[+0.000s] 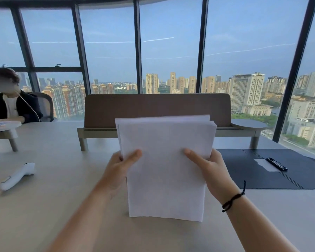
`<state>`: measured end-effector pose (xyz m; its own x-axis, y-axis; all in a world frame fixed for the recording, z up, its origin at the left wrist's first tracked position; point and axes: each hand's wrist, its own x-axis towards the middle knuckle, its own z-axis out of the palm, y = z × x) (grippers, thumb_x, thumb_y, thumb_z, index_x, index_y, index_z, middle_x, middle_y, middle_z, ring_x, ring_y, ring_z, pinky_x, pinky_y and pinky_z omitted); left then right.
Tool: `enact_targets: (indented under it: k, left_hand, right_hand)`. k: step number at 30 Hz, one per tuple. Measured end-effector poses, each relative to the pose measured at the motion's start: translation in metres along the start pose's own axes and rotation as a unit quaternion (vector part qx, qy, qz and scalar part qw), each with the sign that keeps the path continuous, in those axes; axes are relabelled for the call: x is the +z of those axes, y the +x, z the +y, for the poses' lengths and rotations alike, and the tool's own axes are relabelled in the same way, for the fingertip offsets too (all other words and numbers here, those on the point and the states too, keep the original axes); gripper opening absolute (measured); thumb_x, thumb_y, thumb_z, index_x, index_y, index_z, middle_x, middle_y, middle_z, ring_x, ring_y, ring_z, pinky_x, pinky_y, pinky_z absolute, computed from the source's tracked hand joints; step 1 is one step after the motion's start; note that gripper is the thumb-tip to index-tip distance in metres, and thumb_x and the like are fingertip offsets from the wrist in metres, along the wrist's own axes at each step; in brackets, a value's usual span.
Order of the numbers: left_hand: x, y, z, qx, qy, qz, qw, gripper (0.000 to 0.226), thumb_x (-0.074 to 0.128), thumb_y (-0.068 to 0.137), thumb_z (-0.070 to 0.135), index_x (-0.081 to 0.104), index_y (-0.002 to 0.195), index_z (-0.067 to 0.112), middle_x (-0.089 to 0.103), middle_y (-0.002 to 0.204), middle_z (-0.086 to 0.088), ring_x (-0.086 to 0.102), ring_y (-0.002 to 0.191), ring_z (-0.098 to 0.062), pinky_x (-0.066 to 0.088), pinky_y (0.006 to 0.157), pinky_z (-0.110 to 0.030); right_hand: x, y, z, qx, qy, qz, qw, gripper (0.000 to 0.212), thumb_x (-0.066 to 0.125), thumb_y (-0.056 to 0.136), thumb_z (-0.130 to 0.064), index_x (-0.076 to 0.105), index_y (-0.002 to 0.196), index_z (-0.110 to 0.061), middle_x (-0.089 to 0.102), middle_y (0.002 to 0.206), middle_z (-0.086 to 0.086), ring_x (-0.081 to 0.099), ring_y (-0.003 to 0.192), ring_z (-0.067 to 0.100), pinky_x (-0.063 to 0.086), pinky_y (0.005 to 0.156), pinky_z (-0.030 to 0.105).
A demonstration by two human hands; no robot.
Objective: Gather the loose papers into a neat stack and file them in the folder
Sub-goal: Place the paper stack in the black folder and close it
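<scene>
A stack of white papers (165, 166) stands upright on its bottom edge on the table in front of me. My left hand (123, 165) grips its left edge, thumb across the front. My right hand (210, 166) grips its right edge the same way; a black cord bracelet is on that wrist. The top edges of the sheets are slightly uneven. A dark folder (251, 171) lies open and flat on the table to the right, with a black pen (276, 163) and a white slip on it.
A white handheld device (16, 176) lies on the beige table (62, 179) at the left. A brown divider on a raised shelf (156, 106) stands behind the papers. A person in a dark jacket (9, 106) sits at the far left. Large windows lie beyond.
</scene>
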<state>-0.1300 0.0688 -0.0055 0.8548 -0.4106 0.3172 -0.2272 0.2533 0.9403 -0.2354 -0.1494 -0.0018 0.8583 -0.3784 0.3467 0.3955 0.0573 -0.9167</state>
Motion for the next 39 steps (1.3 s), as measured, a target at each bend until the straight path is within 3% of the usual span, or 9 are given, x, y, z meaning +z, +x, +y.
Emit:
enact_targets:
  k: [4,8,13,15,18,21,30,36,39]
  left_hand:
    - [-0.004,0.006,0.021,0.004,-0.020,-0.054,0.998,0.051,0.088,0.049,0.060,0.083,0.087,0.027,0.080,0.090,-0.001,0.076,0.084,-0.020,0.061,0.071,-0.031]
    - [-0.004,0.014,0.038,-0.006,-0.040,-0.070,0.997,0.015,0.074,0.076,0.025,0.083,0.087,0.027,0.080,0.091,0.000,0.075,0.085,-0.022,0.062,0.076,-0.034]
    - [-0.007,0.018,0.059,0.035,-0.066,-0.148,0.986,0.040,0.053,0.089,0.023,0.071,0.119,0.042,0.075,0.117,0.001,0.073,0.101,-0.020,0.059,0.089,-0.043]
    - [-0.006,0.019,0.062,0.037,-0.071,-0.158,0.984,0.038,0.053,0.088,0.022,0.074,0.113,0.041,0.075,0.119,0.002,0.073,0.103,-0.020,0.060,0.086,-0.041]
    - [-0.003,0.020,0.063,0.034,-0.063,-0.153,0.986,0.032,0.055,0.085,0.017,0.081,0.091,0.034,0.078,0.099,0.006,0.075,0.086,-0.013,0.061,0.078,-0.037]
    - [-0.004,0.021,0.063,0.044,-0.048,-0.158,0.985,0.028,0.056,0.085,0.015,0.078,0.085,0.032,0.075,0.092,0.006,0.073,0.081,-0.013,0.058,0.075,-0.038]
    - [-0.002,0.026,0.057,0.071,-0.042,-0.102,0.991,0.027,0.059,0.087,0.015,0.078,0.090,0.034,0.076,0.095,0.006,0.074,0.083,-0.011,0.060,0.077,-0.039]
    - [-0.003,0.019,0.040,0.055,-0.039,-0.096,0.993,0.038,0.062,0.085,0.019,0.068,0.117,0.040,0.077,0.103,0.007,0.075,0.094,-0.015,0.062,0.082,-0.038]
    - [-0.012,0.007,0.008,0.013,-0.028,-0.079,0.996,0.031,0.072,0.078,0.030,0.074,0.109,0.035,0.079,0.105,0.005,0.073,0.104,-0.022,0.062,0.080,-0.036]
  right_hand:
    - [0.001,0.011,-0.017,-0.012,0.017,-0.022,1.000,0.051,0.085,0.064,-0.037,0.075,0.105,-0.009,0.079,0.103,0.012,0.076,0.093,0.030,0.061,0.080,0.042]
    - [0.001,0.022,-0.035,-0.025,0.037,-0.064,0.997,0.033,0.077,0.073,-0.023,0.075,0.104,-0.012,0.078,0.097,0.010,0.075,0.084,0.025,0.061,0.073,0.037]
    - [0.001,0.026,-0.053,-0.032,0.073,-0.122,0.989,0.036,0.069,0.076,-0.012,0.078,0.107,-0.029,0.075,0.098,0.006,0.072,0.084,0.022,0.062,0.074,0.034]
    - [-0.001,0.028,-0.054,-0.022,0.098,-0.134,0.986,0.030,0.069,0.079,-0.008,0.079,0.098,-0.029,0.074,0.093,0.003,0.071,0.080,0.022,0.061,0.071,0.033]
    - [-0.002,0.031,-0.054,-0.016,0.107,-0.156,0.982,0.016,0.076,0.078,-0.008,0.073,0.083,-0.023,0.065,0.102,0.007,0.066,0.079,0.022,0.054,0.067,0.031]
    - [-0.002,0.032,-0.053,-0.020,0.112,-0.179,0.977,0.025,0.086,0.068,-0.025,0.067,0.083,-0.021,0.061,0.103,0.009,0.065,0.081,0.023,0.053,0.067,0.033]
    - [0.002,0.031,-0.050,-0.027,0.111,-0.122,0.986,0.009,0.066,0.081,-0.012,0.069,0.085,-0.020,0.068,0.088,0.002,0.066,0.073,0.019,0.056,0.061,0.027]
    - [-0.001,0.023,-0.031,-0.017,0.104,-0.111,0.988,0.038,0.070,0.078,-0.012,0.073,0.114,-0.024,0.077,0.106,0.007,0.074,0.090,0.024,0.062,0.076,0.037]
    - [-0.005,0.010,-0.006,-0.003,0.053,-0.088,0.995,0.029,0.076,0.074,-0.017,0.078,0.103,-0.018,0.079,0.107,0.012,0.075,0.095,0.030,0.061,0.085,0.045]
